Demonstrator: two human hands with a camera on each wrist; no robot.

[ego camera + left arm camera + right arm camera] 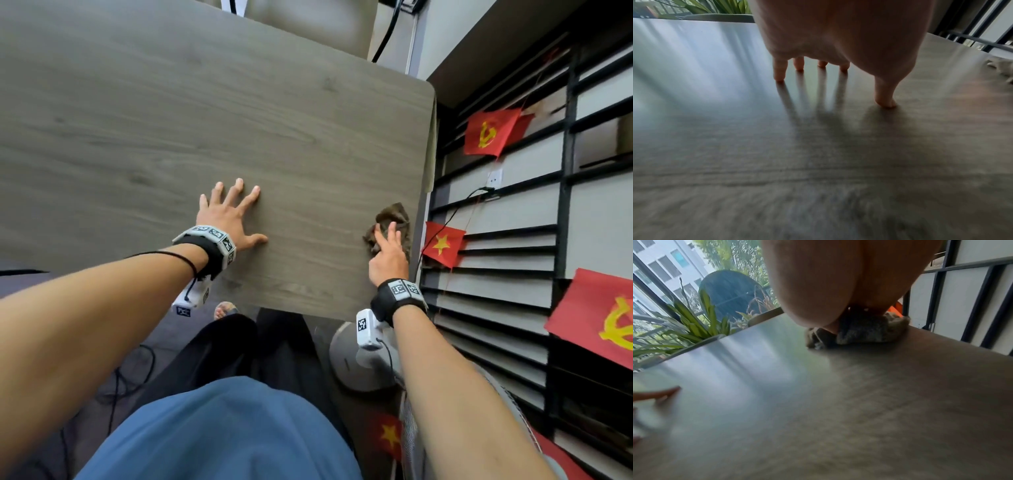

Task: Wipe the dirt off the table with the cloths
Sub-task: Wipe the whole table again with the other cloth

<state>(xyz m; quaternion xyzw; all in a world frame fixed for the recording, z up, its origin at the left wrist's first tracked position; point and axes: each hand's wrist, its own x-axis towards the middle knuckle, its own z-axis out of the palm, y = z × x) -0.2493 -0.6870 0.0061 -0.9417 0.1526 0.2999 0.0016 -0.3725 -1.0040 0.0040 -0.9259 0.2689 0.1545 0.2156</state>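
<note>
The grey-brown wooden table [205,120] fills the head view. My left hand [236,212] lies flat on it near the front edge, fingers spread and holding nothing; in the left wrist view its fingertips [779,78] and thumb touch the bare top. A crumpled brown cloth [397,214] sits by the table's right edge. My right hand [387,246] is on top of it, two fingers stretched over the cloth. In the right wrist view the thumb digs into a fold of the cloth [863,332]. No dirt is plain on the surface.
Red flags [489,132] hang on a slatted black-framed wall [513,240] just right of the table. A fan base [352,363] and cables lie on the floor under the near right corner. A potted plant [694,324] stands beyond the far edge.
</note>
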